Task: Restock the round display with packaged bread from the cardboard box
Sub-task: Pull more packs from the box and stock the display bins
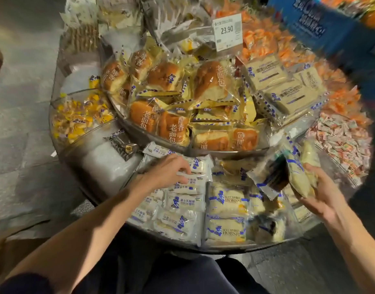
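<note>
Clutched bread packets in right hand, fingers curled; rested left hand on white packets in round display, grip unclear.

Bare floor at left, packed bay in front

On the lower ring of the round clear-walled display, the white-floored bay at left lies almost bare, with one dark foil packet at its back. A clear plastic divider fences it from the near bay, which is packed with white-and-blue bread packets. The raised upper tier walls off the back. The left hand seems to pinch one of the packets, and the right hand holds blurred packets above the bay's right end.
</note>
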Motion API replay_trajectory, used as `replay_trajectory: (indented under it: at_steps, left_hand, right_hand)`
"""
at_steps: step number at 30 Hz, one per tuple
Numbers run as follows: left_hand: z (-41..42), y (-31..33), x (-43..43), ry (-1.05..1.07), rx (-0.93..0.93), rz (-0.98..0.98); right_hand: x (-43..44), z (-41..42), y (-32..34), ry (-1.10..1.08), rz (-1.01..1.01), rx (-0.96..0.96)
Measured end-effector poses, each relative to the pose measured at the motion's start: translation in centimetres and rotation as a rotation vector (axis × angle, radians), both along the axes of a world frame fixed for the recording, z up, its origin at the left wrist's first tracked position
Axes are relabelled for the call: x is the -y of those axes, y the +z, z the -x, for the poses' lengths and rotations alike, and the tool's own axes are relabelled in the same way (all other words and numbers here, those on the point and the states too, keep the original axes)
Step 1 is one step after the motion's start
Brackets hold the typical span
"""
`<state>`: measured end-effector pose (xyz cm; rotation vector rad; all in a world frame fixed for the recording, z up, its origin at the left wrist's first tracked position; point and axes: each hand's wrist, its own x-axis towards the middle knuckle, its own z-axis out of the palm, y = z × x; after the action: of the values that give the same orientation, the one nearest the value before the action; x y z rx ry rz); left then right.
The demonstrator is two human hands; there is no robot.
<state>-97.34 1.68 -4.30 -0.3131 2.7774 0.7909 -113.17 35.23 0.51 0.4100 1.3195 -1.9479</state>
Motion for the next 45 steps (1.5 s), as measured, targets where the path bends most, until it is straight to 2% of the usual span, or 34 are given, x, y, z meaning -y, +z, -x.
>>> replay_trajectory:
  at_steps: [3,6,8,13,17,20,24,27,30,32,38,45]
  left_hand:
    - [0.3,-1.1,-0.3,-0.204,0.002,0.348]
    - [1.0,-1.3,-1.1,-0.243,0.031,0.470]
    - [2.1,-0.1,-2.4,-0.207,-0.006,0.426]
    - [7.9,2.7,-9.7,-0.172,-0.160,0.119]
    - [13.9,1.1,-16.0,-0.173,-0.137,0.015]
    - [17.3,-0.6,-19.4,-0.153,-0.033,0.052]
    - [19.5,-2.3,-21.5,-0.102,0.070,0.207]
    - [20.2,-2.5,-22.6,-0.065,0.082,0.322]
    - [20.3,-2.4,-22.9,0.014,0.071,0.339]
    - [20.1,-2.1,-22.8,0.095,0.035,0.281]
    - [17.9,1.0,-22.1,0.493,-0.122,-0.206]
    - [11.8,3.3,-17.8,0.852,-0.238,-0.536]
  right_hand:
    - [-1.4,0.7,0.0,-0.001,0.036,0.007]
    - [-4.4,2.0,-0.9,-0.061,0.065,0.023]
    - [-6.7,3.1,-1.2,-0.106,0.068,0.043]
    - [-11.5,6.3,-2.2,-0.231,0.107,0.051]
    - [-14.3,9.2,-2.3,-0.260,0.137,0.042]
    - [-16.0,11.0,-2.5,-0.229,0.128,0.052]
    - [-17.3,12.4,-3.1,-0.163,0.145,0.078]
    - [-17.8,13.4,-3.7,-0.118,0.145,0.101]
    - [-17.8,14.3,-4.2,-0.068,0.138,0.113]
    - [-17.6,14.9,-4.5,-0.043,0.142,0.137]
    - [-14.4,14.9,-4.7,0.082,0.165,0.146]
    - [-8.5,13.0,-3.3,0.148,0.150,0.091]
